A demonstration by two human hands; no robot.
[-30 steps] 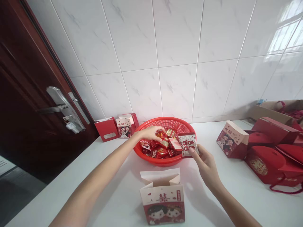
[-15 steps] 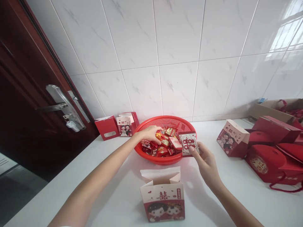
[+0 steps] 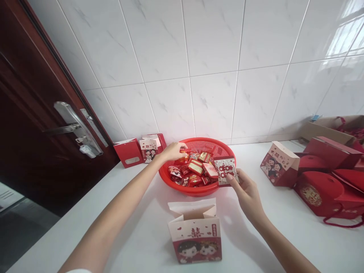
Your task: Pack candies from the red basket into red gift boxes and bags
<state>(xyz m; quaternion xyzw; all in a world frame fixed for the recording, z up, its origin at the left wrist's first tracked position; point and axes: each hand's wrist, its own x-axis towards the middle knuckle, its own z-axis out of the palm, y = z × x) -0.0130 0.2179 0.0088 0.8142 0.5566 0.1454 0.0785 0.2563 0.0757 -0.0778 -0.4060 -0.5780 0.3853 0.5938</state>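
Note:
My left hand (image 3: 174, 151) reaches over the left rim of a red plastic basket (image 3: 196, 192), its fingers closed on a red and gold wrapped candy (image 3: 183, 156). Several wrapped candies (image 3: 195, 167) lie in the basket. At the basket's right side my right hand (image 3: 247, 189) pinches a flat square packet (image 3: 225, 170) with red and white print between thumb and fingers. In front of the basket stands a paper gift box (image 3: 196, 242) with its top open and two cartoon figures on its front.
Small red boxes (image 3: 129, 153) stand at the back left by the tiled wall. On the right are a printed box (image 3: 278, 165), red gift boxes (image 3: 321, 193) with a cord, and a cardboard box (image 3: 327, 132). A dark door (image 3: 34, 113) is at the left.
My left hand has moved left and slightly back within the basket, taking the red and gold candy toward the left rim. My right hand with the packet has hardly moved.

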